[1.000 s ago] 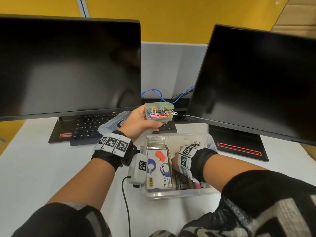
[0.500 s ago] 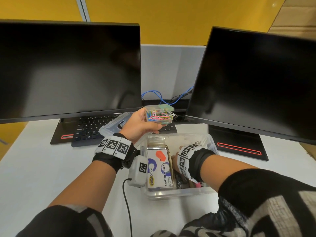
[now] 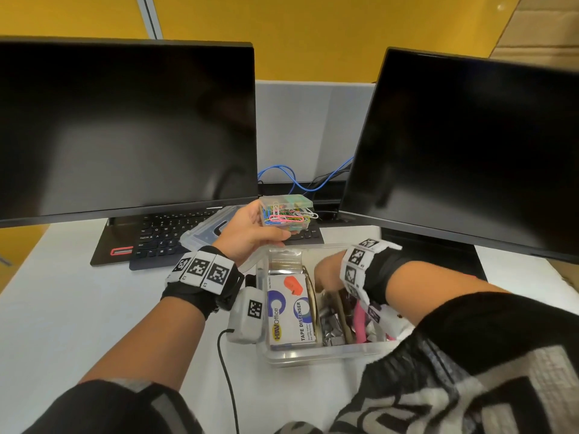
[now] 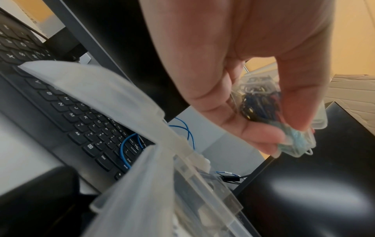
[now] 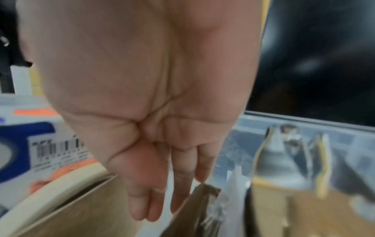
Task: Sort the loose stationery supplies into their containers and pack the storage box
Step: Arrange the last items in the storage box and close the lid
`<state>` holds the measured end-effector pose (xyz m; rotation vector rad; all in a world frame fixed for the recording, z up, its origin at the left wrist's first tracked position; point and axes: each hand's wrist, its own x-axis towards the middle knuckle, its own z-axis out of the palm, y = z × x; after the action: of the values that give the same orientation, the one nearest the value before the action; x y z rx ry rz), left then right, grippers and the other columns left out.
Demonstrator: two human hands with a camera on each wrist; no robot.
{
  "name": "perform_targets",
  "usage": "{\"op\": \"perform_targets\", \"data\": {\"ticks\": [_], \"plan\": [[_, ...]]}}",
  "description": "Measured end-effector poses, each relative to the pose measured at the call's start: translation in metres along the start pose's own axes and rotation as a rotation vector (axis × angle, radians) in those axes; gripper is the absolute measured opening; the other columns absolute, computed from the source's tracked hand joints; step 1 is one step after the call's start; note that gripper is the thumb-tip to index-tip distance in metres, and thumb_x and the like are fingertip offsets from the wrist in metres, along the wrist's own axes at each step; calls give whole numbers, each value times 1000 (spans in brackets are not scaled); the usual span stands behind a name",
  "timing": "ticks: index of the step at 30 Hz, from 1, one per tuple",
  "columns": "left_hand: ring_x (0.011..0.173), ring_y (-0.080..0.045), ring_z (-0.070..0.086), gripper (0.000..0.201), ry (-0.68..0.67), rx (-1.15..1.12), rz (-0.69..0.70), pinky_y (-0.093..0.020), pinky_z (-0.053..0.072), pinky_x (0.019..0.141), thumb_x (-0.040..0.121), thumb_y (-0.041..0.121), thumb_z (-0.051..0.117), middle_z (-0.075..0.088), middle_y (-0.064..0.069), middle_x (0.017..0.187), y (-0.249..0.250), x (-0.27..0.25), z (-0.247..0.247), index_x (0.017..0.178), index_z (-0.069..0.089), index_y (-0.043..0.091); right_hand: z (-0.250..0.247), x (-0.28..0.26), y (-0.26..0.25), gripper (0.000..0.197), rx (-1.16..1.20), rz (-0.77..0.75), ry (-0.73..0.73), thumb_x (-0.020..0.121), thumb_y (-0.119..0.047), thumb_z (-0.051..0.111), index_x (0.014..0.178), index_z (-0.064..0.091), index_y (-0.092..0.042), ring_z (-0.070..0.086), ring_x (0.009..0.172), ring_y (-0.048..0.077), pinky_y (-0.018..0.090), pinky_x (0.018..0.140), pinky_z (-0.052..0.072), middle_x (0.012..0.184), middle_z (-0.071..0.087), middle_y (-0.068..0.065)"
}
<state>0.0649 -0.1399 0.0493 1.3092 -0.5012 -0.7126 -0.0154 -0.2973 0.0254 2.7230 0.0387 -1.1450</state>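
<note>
My left hand [image 3: 250, 234] grips a small clear case of coloured paper clips [image 3: 286, 214] in the air, just beyond the far rim of the clear storage box [image 3: 326, 355]. In the left wrist view the thumb and fingers [image 4: 292, 102] pinch the paper clip case [image 4: 261, 102] from both sides. My right hand [image 3: 327, 275] reaches down inside the storage box, to the right of the tape dispenser carton [image 3: 289, 308]. The right wrist view shows the right hand's fingers [image 5: 178, 184] straight and together, pushed between a brown cardboard piece [image 5: 85, 208] and a clear packet [image 5: 227, 189].
The box's clear lid [image 3: 203, 233] lies on a laptop keyboard [image 3: 163, 233] behind my left wrist. Two dark monitors [image 3: 125, 126] stand close over the back of the desk. Metal binder clips [image 5: 284, 160] and pink items [image 3: 359, 321] fill the box's right side. A black cable [image 3: 228, 386] trails towards me.
My right hand has shifted a little farther back inside the storage box. My left hand keeps the paper clip case at about the same spot.
</note>
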Motion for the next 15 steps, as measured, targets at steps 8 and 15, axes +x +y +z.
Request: {"op": "perform_targets", "data": {"ticks": [8, 15], "plan": [[97, -22, 68, 51, -19, 9, -33, -22, 55, 63, 75, -16, 62, 66, -13, 114, 0, 2, 4, 119, 52, 9, 6, 15, -4, 37, -173, -35, -150, 91, -18, 59, 128, 56, -10, 57, 114, 25, 37, 96, 47, 128, 58, 5], [95, -22, 67, 53, -23, 9, -30, -22, 54, 63, 74, -17, 62, 65, -15, 113, -1, 3, 4, 121, 50, 4, 13, 13, -18, 42, -555, -137, -219, 91, -23, 59, 130, 52, -8, 52, 121, 26, 34, 100, 43, 131, 54, 6]]}}
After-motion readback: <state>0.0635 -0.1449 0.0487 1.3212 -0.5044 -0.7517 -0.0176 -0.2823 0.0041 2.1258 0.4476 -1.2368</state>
